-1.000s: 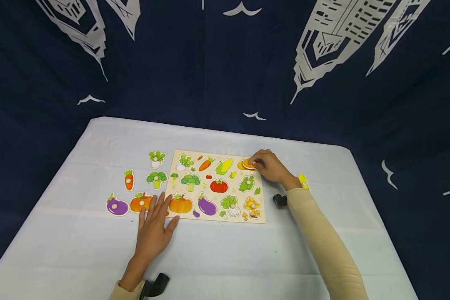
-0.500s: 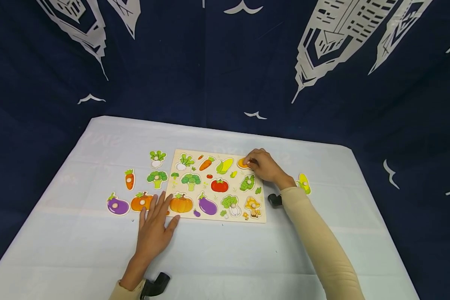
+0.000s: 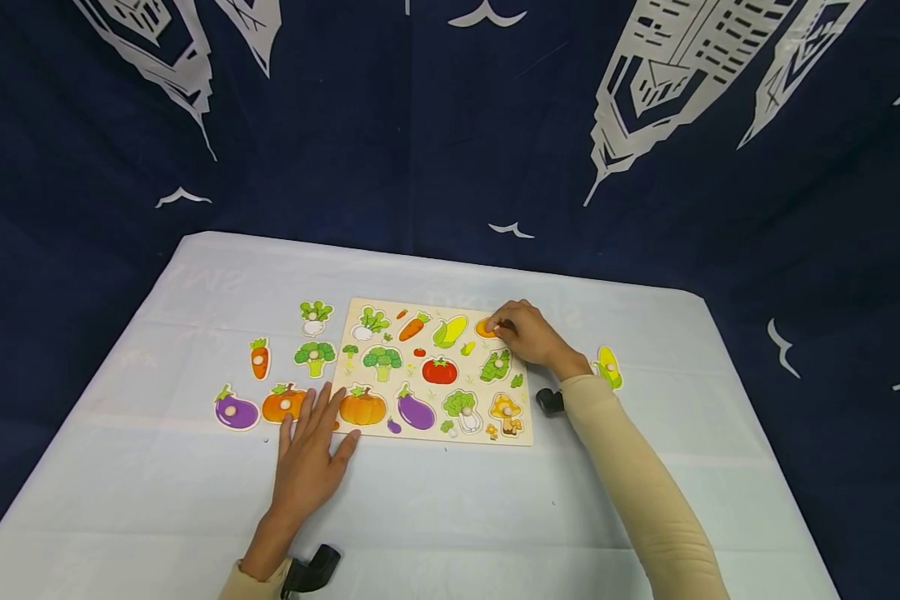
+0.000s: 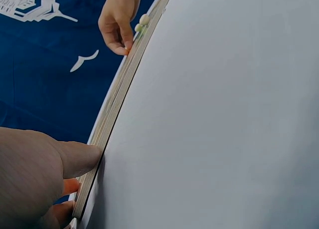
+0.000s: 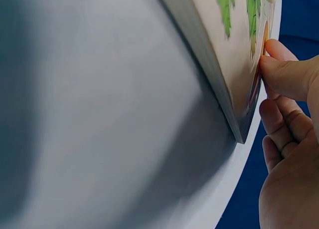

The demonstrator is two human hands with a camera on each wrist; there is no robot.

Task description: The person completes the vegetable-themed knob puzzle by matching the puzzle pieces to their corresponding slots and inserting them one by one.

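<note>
A wooden vegetable puzzle board point(image 3: 410, 379) lies on the table. My right hand point(image 3: 531, 335) is at its far right corner, thumb and fingertips pinching an orange puzzle piece point(image 3: 483, 328) over the matching spot. In the right wrist view that piece point(image 5: 265, 34) shows as a thin orange edge beside the fingertips. My left hand point(image 3: 307, 471) rests with fingers spread on the board's near left corner, thumb along the edge. Its fingertips overlap a loose pumpkin piece point(image 3: 279, 405). Green leafy point(image 3: 495, 365), cabbage point(image 3: 461, 410) and mushroom point(image 3: 506, 412) pieces sit in the board's right side.
Left of the board lie loose turnip point(image 3: 315, 318), broccoli point(image 3: 315, 358), carrot point(image 3: 259, 360) and eggplant point(image 3: 236, 412) pieces. A corn piece point(image 3: 608, 367) lies to the right, beside the right forearm. Behind the white table point(image 3: 450, 517) hangs a dark blue patterned cloth point(image 3: 345, 150).
My right hand has moved slightly left with the orange piece, bringing it over its printed picture; it then stays there. More of the corn piece shows. My left hand keeps its place.
</note>
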